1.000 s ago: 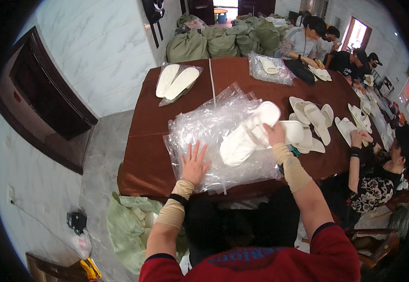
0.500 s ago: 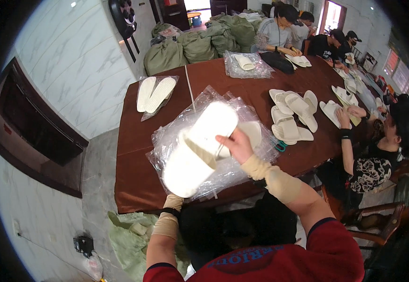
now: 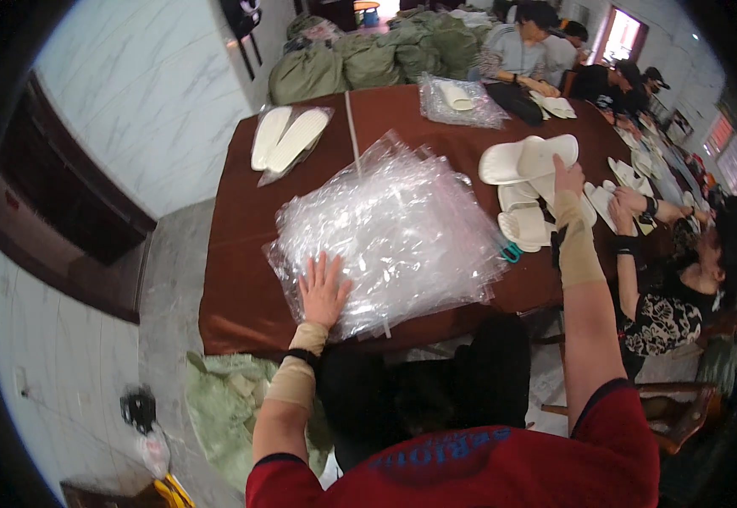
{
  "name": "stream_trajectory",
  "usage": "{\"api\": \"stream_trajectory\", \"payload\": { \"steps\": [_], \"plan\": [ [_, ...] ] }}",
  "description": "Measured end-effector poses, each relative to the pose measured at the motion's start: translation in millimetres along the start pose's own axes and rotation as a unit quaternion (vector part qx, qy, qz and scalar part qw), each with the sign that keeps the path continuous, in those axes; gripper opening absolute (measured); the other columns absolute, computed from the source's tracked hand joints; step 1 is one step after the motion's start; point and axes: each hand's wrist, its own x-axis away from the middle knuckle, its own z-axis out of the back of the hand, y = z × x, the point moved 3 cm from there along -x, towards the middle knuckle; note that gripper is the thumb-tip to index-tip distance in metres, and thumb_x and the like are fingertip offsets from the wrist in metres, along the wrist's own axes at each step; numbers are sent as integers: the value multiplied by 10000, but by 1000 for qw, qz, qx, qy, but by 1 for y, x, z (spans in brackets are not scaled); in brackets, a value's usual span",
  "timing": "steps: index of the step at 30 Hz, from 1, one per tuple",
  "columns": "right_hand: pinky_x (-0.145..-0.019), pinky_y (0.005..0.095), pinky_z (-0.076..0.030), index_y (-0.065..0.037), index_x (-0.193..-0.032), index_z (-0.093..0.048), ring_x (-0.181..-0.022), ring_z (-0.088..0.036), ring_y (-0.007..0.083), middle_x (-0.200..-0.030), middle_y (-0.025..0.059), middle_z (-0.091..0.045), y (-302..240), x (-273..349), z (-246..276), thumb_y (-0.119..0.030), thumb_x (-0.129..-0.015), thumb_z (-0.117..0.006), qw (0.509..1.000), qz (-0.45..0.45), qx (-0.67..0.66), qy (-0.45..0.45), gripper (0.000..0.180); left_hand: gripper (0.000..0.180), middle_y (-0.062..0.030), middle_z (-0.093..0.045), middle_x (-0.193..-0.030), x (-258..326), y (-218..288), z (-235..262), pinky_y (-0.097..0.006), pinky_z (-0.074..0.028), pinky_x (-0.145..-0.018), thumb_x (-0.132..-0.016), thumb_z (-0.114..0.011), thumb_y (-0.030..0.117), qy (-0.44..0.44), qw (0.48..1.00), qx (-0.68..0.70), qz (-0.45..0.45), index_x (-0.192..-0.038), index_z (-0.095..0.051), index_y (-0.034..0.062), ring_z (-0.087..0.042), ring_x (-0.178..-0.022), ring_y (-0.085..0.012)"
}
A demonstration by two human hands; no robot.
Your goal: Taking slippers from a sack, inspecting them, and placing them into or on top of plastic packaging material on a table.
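Note:
My left hand (image 3: 324, 292) lies flat with fingers spread on the near-left part of a stack of clear plastic bags (image 3: 394, 229). To the right of the stack, my right hand (image 3: 568, 176) grips the right end of a white slipper (image 3: 504, 161), its fingers partly hidden. That slipper is over a small group of white slippers; another slipper (image 3: 525, 229) lies nearest me. Whether the gripped slipper rests on the others or is held just above them, I cannot tell.
The table has a brown cloth (image 3: 241, 279). Bagged slippers (image 3: 296, 140) lie far left, and another bagged slipper (image 3: 456, 96) farther back. Green-handled scissors (image 3: 511, 251) sit beside the stack. A co-worker (image 3: 682, 279) handles slippers at right. A green sack (image 3: 224, 415) stands below the table's left corner.
The slippers held over the bags are gone from there. My right hand has moved right to the slipper group; my left hand has come to lie flat on the bags.

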Motion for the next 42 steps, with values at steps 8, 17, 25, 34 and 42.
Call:
{"api": "stream_trajectory", "payload": {
  "steps": [8,17,25,34,42],
  "plan": [
    [-1078,599,-187,-242,-1346,-454,-1374,-237,310,-1477,83,-291,-143,306,11,-413,-848,-572,735,551,19,-394,540,598,-93,-222,-1516,19,-18,8,-618,-173,-1065,-890,-522,422,-22,999,25,29,-1422,-339,219,-170,-1396,-351],
    [-1072,654,-114,-339,-1433,-294,-1411,-120,325,-1545,36,-120,-92,304,-41,-438,-860,-556,720,440,137,-519,638,230,-68,-661,-1012,124,-114,135,-251,-471,-827,-960,-475,124,242,809,496,203,-1092,-616,-1,-617,-939,-127],
    [-1065,663,-107,-322,-1444,-274,-1414,-105,331,-1547,45,-116,-106,321,-47,-478,-867,-508,711,448,123,-528,642,385,-129,-670,-1028,387,-229,15,-357,-494,-835,-879,-597,322,59,807,234,540,-1094,-607,3,-630,-970,-272],
    [-1084,634,-63,-317,-1464,-205,-1415,-41,366,-1552,66,-65,-114,351,-42,-585,-876,-443,687,444,100,-567,688,921,-256,-266,-1448,396,-247,-86,-410,-279,-1090,-598,-489,-91,-21,899,169,404,-1454,-179,46,-297,-1334,-367],
    [-1061,663,-128,-334,-1463,-179,-1406,-96,374,-1547,61,-80,-89,318,-37,-501,-889,-497,716,444,102,-529,678,338,-238,-611,-1018,347,-235,-151,-428,-479,-783,-809,-578,83,-33,872,134,469,-1115,-523,-49,-590,-899,-378]
  ]
}}
